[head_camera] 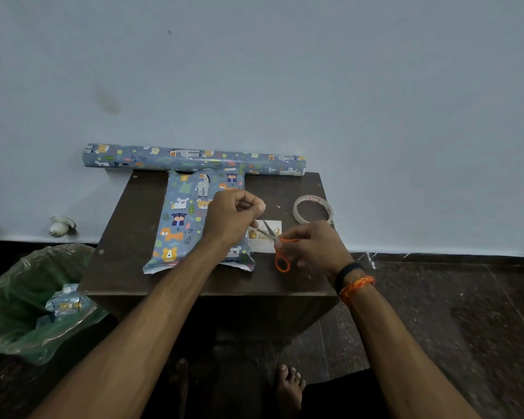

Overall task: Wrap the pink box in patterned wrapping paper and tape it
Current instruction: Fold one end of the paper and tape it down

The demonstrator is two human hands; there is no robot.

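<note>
The box (182,219) lies on the dark brown table (127,267), covered in blue animal-patterned paper, its near and far paper ends standing open. My left hand (232,217) hovers over the box's right side and pinches a strip of clear tape, barely visible. My right hand (312,247) grips orange-handled scissors (280,252), blades pointing up-left toward the left hand. A clear tape roll (313,210) lies at the table's right. The pink box itself is hidden under the paper.
The wrapping paper roll (194,159) lies along the table's back edge against the wall. A small white card (265,237) sits under the scissors. A bin with a green bag (28,303) holding paper scraps stands left of the table. My bare feet (288,388) are below.
</note>
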